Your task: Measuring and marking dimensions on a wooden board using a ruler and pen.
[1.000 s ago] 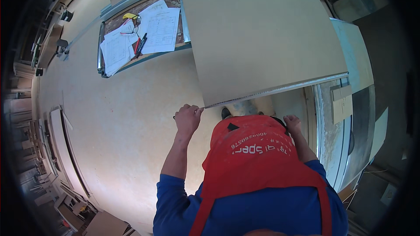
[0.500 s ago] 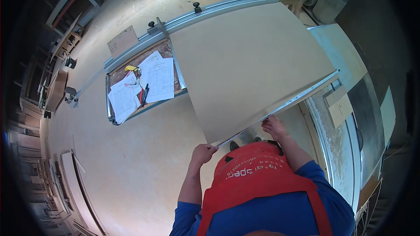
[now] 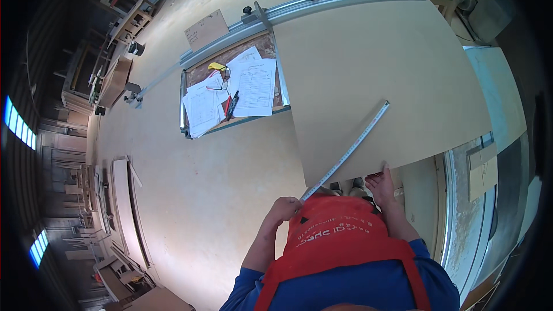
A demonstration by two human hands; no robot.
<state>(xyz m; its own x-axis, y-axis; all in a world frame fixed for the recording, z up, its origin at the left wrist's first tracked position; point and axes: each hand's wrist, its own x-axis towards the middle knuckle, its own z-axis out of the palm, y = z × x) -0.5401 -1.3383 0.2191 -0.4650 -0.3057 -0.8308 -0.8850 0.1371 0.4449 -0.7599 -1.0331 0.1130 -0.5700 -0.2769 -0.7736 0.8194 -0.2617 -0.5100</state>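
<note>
my left hand (image 3: 283, 207) pinches the tape measure (image 3: 347, 151) at its near end; right hand (image 3: 381, 183) fingers spread on the near edge of the board (image 3: 380, 75). tape runs diagonally across the board on the worktop (image 3: 230, 155). step: measuring. next, as i judge: tape taut, end hooked. papers (image 3: 253, 87) lie beyond.
</note>
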